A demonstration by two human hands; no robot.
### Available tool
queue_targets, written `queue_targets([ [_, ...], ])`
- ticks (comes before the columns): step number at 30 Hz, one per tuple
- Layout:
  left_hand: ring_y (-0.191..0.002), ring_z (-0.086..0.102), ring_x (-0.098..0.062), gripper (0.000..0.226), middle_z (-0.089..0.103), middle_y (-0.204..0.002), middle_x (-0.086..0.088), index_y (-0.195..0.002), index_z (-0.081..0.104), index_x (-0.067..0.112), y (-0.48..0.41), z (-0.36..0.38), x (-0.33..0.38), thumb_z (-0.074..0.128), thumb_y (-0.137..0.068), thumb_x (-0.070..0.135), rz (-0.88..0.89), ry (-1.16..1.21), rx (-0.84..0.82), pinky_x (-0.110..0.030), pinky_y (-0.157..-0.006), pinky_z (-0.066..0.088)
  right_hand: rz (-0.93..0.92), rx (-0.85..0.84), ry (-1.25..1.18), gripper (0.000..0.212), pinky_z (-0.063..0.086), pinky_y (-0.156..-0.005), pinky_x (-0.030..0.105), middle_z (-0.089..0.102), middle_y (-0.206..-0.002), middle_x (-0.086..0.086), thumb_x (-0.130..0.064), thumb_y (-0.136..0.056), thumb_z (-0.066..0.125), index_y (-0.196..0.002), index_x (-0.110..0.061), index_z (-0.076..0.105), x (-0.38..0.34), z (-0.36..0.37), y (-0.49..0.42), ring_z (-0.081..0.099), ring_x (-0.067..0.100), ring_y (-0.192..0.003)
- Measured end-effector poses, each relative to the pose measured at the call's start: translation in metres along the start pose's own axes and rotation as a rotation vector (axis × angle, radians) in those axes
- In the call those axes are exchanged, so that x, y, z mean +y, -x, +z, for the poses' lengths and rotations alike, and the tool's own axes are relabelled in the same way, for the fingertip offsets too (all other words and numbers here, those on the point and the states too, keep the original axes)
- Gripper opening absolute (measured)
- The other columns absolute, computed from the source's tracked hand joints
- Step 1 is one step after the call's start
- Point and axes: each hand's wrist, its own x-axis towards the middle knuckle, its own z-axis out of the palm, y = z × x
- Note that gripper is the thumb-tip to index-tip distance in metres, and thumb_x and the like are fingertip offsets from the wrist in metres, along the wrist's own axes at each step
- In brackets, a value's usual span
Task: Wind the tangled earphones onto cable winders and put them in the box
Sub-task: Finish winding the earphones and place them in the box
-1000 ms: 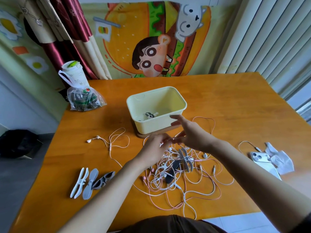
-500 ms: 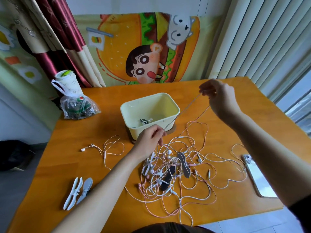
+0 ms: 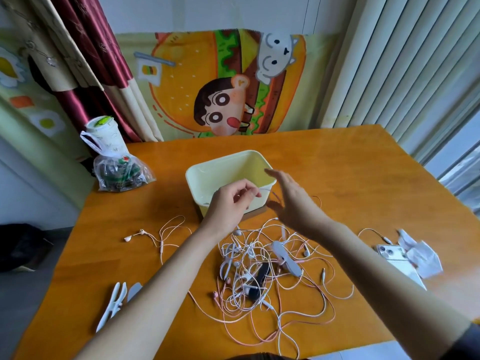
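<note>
A heap of tangled white and pink earphones [image 3: 267, 276] lies on the orange table in front of me, with a grey winder [image 3: 287, 258] and a dark winder [image 3: 261, 275] caught in it. Behind the heap stands a pale yellow box [image 3: 228, 165] on a wooden base. My left hand [image 3: 230, 203] is in front of the box and pinches a thin cable between thumb and fingers. Just to its right, my right hand [image 3: 291, 201] is blurred, with fingers straight and nothing in it. Two spare winders [image 3: 117, 300] lie at the near left.
One separate earphone [image 3: 158, 237] lies left of the heap. A phone [image 3: 397, 261] with crumpled white paper [image 3: 420, 255] sits near the right edge. At the back left corner are a plastic bag [image 3: 119, 172] and a cup [image 3: 104, 133]. Curtains hang behind the table.
My right hand, which was raised far right pulling a cable taut, has come back down next to the left hand with fingers spread. The left hand still pinches the cable.
</note>
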Motion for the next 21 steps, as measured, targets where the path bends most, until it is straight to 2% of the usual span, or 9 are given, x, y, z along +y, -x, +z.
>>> queue_targets([
  [2, -0.059, 0.045, -0.004, 0.023, 0.051, -0.063, 0.001, -0.078, 0.060, 0.031, 0.000, 0.002, 0.001, 0.051, -0.097, 0.020, -0.012, 0.004, -0.002, -0.020, -0.059, 0.039, -0.112, 0.057, -0.076, 0.046, 0.033, -0.095, 0.008, 0.057, -0.127, 0.005, -0.006, -0.088, 0.061, -0.131, -0.008, 0.044, -0.013, 0.009, 0.003, 0.052, 0.013, -0.117],
  [3, -0.059, 0.046, -0.004, 0.024, 0.053, -0.064, 0.001, -0.078, 0.060, 0.030, 0.000, 0.003, 0.001, 0.051, -0.097, 0.019, -0.021, 0.022, 0.002, -0.020, -0.060, 0.041, -0.114, 0.069, -0.123, 0.034, 0.039, -0.084, 0.005, 0.065, -0.110, 0.002, -0.006, -0.090, 0.058, -0.123, -0.006, 0.051, -0.018, 0.010, 0.003, 0.060, 0.008, -0.100],
  [5, -0.058, 0.044, -0.001, 0.022, 0.051, -0.063, 0.004, -0.079, 0.061, 0.022, 0.001, 0.000, -0.002, 0.050, -0.097, 0.018, -0.033, 0.046, 0.014, -0.017, -0.059, 0.039, -0.059, 0.021, -0.201, 0.015, 0.043, -0.061, 0.006, 0.065, -0.078, -0.005, -0.008, -0.094, 0.052, -0.108, -0.005, 0.058, -0.022, 0.009, 0.003, 0.060, 0.000, -0.064],
  [6, -0.056, 0.042, 0.000, 0.020, 0.048, -0.062, 0.005, -0.081, 0.060, 0.019, 0.002, -0.002, -0.004, 0.049, -0.098, 0.018, -0.043, 0.035, 0.013, -0.014, -0.057, 0.036, -0.035, -0.008, -0.197, 0.014, 0.041, -0.055, 0.008, 0.062, -0.070, -0.008, -0.011, -0.096, 0.049, -0.101, -0.006, 0.061, -0.021, 0.007, 0.002, 0.057, -0.001, -0.055],
  [10, -0.054, 0.039, 0.000, 0.022, 0.044, -0.065, 0.004, -0.084, 0.059, 0.017, 0.009, -0.005, -0.028, 0.044, -0.100, 0.018, -0.146, -0.021, -0.052, -0.014, -0.054, 0.032, -0.003, -0.033, -0.151, 0.026, 0.037, -0.052, 0.012, 0.053, -0.058, -0.012, -0.014, -0.099, 0.044, -0.087, -0.010, 0.067, -0.012, 0.002, 0.002, 0.051, -0.003, -0.051],
  [15, -0.073, 0.057, -0.006, 0.032, 0.060, -0.075, 0.001, -0.077, 0.059, 0.024, 0.022, 0.001, -0.062, 0.042, -0.100, 0.010, -0.246, -0.116, -0.205, -0.027, -0.078, 0.044, 0.022, -0.029, -0.186, 0.028, 0.035, -0.049, 0.014, 0.052, -0.054, -0.011, -0.017, -0.100, 0.041, -0.081, -0.020, 0.062, -0.012, 0.005, 0.003, 0.048, -0.001, -0.046],
  [17, -0.080, 0.061, 0.001, 0.028, 0.065, -0.082, 0.001, -0.083, 0.064, 0.018, 0.026, 0.004, -0.055, 0.043, -0.099, 0.007, -0.239, -0.009, -0.126, -0.019, -0.081, 0.045, 0.035, -0.022, -0.173, 0.027, 0.035, -0.047, 0.015, 0.053, -0.056, -0.010, -0.019, -0.100, 0.041, -0.083, -0.021, 0.062, -0.008, 0.008, 0.005, 0.048, 0.000, -0.045],
  [19, -0.085, 0.063, 0.006, 0.024, 0.068, -0.089, 0.001, -0.091, 0.066, 0.013, 0.025, 0.004, -0.038, 0.044, -0.098, 0.005, -0.186, 0.156, 0.055, -0.012, -0.075, 0.048, 0.057, -0.032, -0.142, 0.023, 0.035, -0.047, 0.014, 0.056, -0.059, -0.010, -0.022, -0.099, 0.043, -0.088, -0.019, 0.064, -0.003, 0.013, 0.006, 0.049, 0.000, -0.046],
  [21, -0.093, 0.063, 0.006, 0.023, 0.069, -0.096, 0.003, -0.094, 0.067, 0.015, 0.021, 0.003, -0.023, 0.046, -0.098, 0.007, -0.127, 0.266, 0.173, -0.012, -0.075, 0.050, 0.081, -0.073, -0.110, 0.016, 0.039, -0.054, 0.014, 0.061, -0.069, -0.009, -0.025, -0.097, 0.048, -0.097, -0.016, 0.062, 0.001, 0.018, 0.008, 0.053, 0.000, -0.054],
])
